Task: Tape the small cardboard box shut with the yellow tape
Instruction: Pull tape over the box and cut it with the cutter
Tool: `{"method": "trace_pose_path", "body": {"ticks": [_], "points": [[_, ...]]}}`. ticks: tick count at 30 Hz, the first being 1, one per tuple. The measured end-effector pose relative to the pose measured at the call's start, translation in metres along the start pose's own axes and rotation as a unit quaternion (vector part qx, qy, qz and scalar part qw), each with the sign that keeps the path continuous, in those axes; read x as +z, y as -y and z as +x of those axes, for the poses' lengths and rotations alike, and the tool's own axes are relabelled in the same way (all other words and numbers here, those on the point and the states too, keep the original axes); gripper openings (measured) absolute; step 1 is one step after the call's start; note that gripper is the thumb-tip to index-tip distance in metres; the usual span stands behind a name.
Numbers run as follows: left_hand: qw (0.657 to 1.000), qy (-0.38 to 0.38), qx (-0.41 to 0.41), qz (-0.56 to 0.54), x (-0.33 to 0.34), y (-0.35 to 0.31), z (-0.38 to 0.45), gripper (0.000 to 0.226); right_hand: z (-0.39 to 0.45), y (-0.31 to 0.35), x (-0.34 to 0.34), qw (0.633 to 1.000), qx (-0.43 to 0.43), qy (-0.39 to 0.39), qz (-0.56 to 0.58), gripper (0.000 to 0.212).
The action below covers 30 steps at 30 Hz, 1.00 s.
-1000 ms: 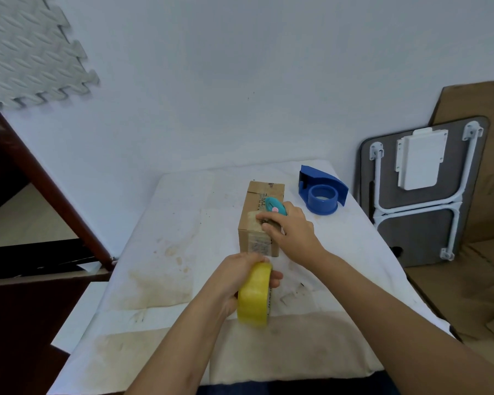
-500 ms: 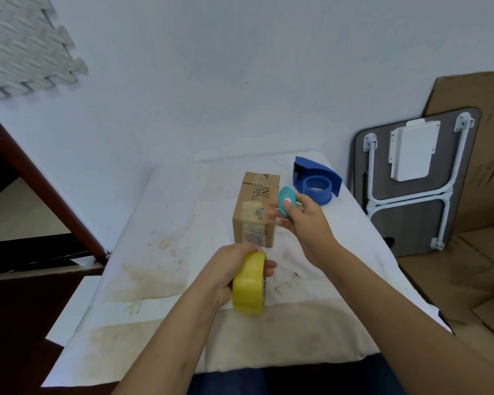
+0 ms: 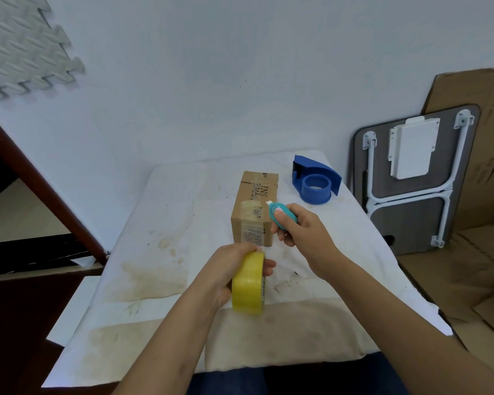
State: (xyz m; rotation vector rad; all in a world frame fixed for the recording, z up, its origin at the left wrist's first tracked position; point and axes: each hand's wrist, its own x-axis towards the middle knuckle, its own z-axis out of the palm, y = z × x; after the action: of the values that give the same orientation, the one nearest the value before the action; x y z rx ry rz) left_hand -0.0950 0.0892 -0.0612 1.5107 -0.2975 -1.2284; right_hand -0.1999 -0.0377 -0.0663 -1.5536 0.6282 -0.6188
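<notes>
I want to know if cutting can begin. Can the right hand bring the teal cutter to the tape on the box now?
Probably yes. The right hand holds the teal cutter just beside the cardboard box, its tip near the tape strip on top, with nothing between them.

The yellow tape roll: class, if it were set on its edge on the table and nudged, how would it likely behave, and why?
The yellow tape roll is a round ring, so on edge it would probably roll. It looks wide, so it may stay upright rather than topple. The left hand holds it alone, suggesting it is fairly light.
</notes>
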Motion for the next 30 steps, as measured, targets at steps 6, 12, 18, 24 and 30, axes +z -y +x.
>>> {"method": "trace_pose_path", "body": {"ticks": [6,12,18,24,30], "points": [[1.0,0.001,0.001,-0.002,0.0,0.0,-0.002,0.033,0.001,0.006,-0.006,0.989,-0.038,0.05,-0.135,0.021],[1.0,0.006,0.002,-0.008,0.0,0.0,-0.003,0.03,0.014,0.033,-0.01,0.918,-0.091,0.169,-0.347,0.023],[1.0,0.013,0.002,-0.013,-0.001,-0.001,-0.005,0.028,0.028,0.047,-0.003,0.824,-0.1,0.223,-0.511,0.021],[1.0,0.014,-0.001,-0.009,0.0,-0.001,-0.005,0.029,0.032,0.051,0.0,0.787,-0.069,0.254,-0.558,0.025],[1.0,0.015,0.0,-0.007,0.001,-0.002,-0.006,0.029,0.034,0.055,0.011,0.742,-0.059,0.269,-0.612,0.027]]}}
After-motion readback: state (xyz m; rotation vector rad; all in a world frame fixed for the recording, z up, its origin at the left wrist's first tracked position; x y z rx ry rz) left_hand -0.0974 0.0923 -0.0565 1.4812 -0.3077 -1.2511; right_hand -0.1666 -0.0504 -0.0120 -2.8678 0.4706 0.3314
